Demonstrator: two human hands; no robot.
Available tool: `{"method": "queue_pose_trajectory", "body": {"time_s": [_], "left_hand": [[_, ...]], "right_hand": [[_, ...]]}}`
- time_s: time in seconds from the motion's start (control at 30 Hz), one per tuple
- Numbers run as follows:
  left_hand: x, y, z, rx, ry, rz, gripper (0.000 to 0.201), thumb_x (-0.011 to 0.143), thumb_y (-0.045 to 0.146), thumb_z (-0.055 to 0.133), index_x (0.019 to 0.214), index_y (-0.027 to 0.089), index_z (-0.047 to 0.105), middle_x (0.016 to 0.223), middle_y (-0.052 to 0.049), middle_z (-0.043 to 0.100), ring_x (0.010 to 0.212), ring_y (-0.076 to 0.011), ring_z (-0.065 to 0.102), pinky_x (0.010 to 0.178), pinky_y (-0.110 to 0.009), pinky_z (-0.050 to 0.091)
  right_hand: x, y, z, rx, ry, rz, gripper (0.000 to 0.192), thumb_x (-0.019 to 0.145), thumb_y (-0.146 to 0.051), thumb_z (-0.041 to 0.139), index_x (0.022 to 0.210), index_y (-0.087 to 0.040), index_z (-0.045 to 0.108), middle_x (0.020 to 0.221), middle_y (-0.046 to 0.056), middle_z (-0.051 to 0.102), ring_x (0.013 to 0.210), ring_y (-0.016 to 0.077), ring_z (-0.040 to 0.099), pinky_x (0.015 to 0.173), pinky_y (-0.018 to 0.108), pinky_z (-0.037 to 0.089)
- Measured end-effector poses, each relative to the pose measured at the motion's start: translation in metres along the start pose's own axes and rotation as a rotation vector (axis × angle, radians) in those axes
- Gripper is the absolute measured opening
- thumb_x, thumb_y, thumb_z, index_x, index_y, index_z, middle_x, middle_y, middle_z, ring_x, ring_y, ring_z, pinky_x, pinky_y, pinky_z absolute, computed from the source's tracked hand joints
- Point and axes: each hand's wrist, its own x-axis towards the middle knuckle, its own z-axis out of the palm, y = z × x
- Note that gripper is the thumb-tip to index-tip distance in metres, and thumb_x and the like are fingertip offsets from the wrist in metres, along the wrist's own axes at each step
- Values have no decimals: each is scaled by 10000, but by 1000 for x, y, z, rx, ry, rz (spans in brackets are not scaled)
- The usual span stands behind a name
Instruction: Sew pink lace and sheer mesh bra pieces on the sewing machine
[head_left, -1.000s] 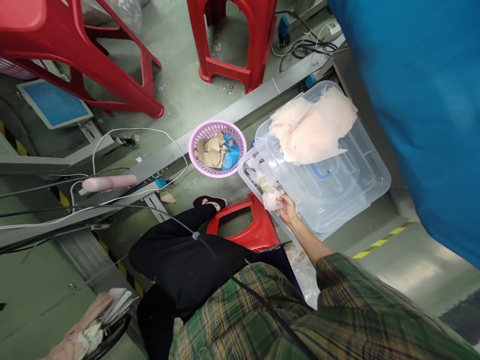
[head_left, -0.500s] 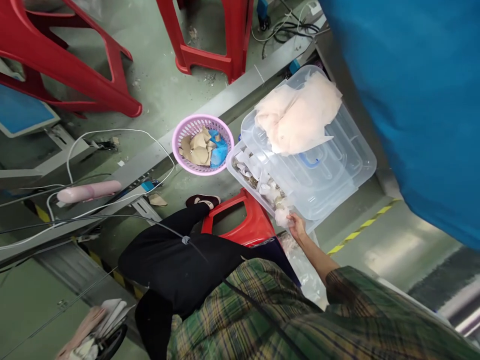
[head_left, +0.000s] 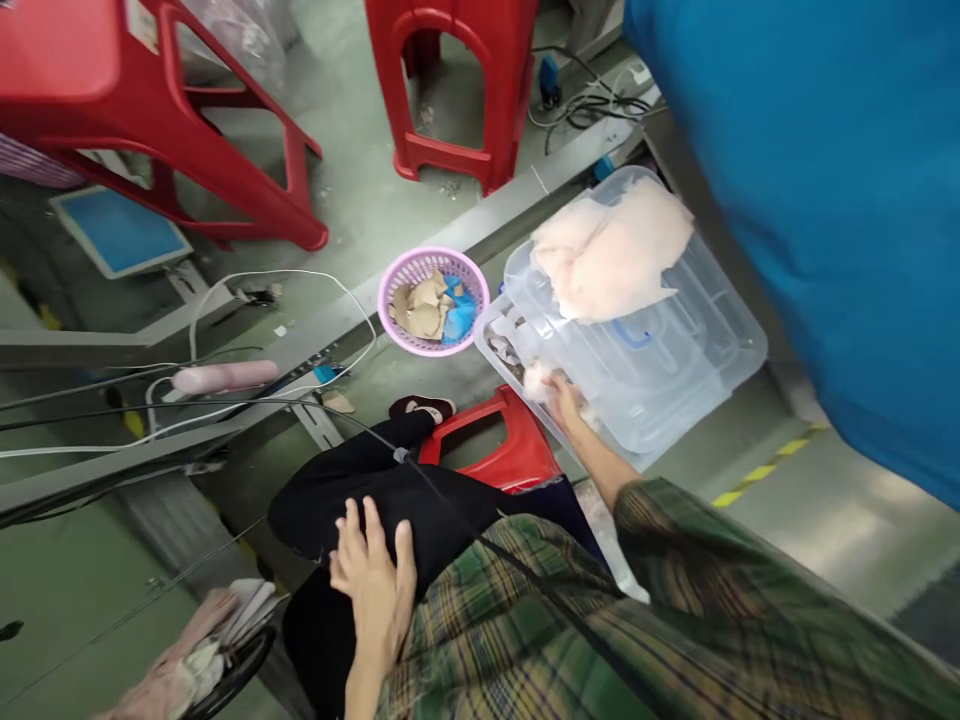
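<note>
My right hand (head_left: 564, 402) reaches into the uncovered side of a clear plastic box (head_left: 559, 437). Its fingers are closed on a crumpled whitish wad (head_left: 536, 380), thin and tissue-like. White scraps and small brownish bits (head_left: 504, 347) show in the box beside it. A translucent lid (head_left: 675, 375) with a blue handle mark covers most of the box, and pale pink sheets (head_left: 611, 250) lie piled on it. Fingers spread, my left hand (head_left: 373, 575) is over my black-trousered thigh and holds nothing.
A pink basket (head_left: 384, 300) with brown paper and blue scraps stands left of the box. A red stool (head_left: 517, 440) is by my leg; two taller red stools (head_left: 465, 165) stand beyond a metal beam (head_left: 495, 215). Cables (head_left: 285, 272) cross at left. Blue cloth (head_left: 817, 200) hangs at right.
My right hand has moved up and left with the whitish wad, further over the box's uncovered side. My left hand has come into view above my thigh. The whole view has shifted slightly.
</note>
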Motion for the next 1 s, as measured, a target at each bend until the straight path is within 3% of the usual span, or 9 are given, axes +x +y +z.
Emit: {"method": "queue_pose_trajectory", "body": {"time_s": [0.1,0.23,0.4,0.5,0.6,0.8,1.0], "left_hand": [[7,10,0,55,-39,5,575,964,441,299,1436,144,436,1540,-194,348,1452,-376,242,1127,-652,171],[8,15,-1,72,-9,63,577,963,437,291,1422,125,451,1529,-196,365,1443,-369,257,1129,-624,178],[8,20,0,83,-17,123,562,950,437,314,1352,97,512,1505,-210,392,1439,-376,250,1130,-627,156],[9,21,-1,82,-26,139,553,946,421,315,1338,88,517,1501,-214,391,1442,-375,239,1134,-622,146],[9,21,-1,93,-23,148,547,937,416,328,1318,80,531,1498,-215,388,1442,-377,232,1137,-614,137],[9,22,0,107,-13,154,519,932,381,350,1323,93,534,1487,-206,406,1440,-366,243,1139,-590,150],[9,22,1,91,-14,121,521,924,401,363,1304,95,544,1490,-202,405,1439,-364,246,1143,-588,144]], "right_hand": [[-8,12,10,2,-11,-3,110,845,-226,701,870,-124,671,1027,45,689,985,184,640,896,376,524],[-30,28,-18,83,17,61,78,734,-117,722,741,-166,661,1055,41,694,1129,169,589,1039,325,445],[-14,18,-83,289,73,258,182,863,-327,614,774,-173,573,909,47,662,962,174,663,871,338,566],[-2,9,-123,388,100,382,217,932,-330,541,842,-135,581,925,85,658,914,192,673,770,351,593],[-1,10,-150,474,146,443,213,964,-312,530,968,-113,605,991,87,657,881,178,666,727,335,589],[5,9,-163,586,222,424,265,954,-322,581,1138,-132,598,1073,70,639,872,160,647,720,320,576],[9,2,-169,540,251,371,205,964,-304,553,1037,-122,611,1002,57,652,844,145,652,711,300,577]]}}
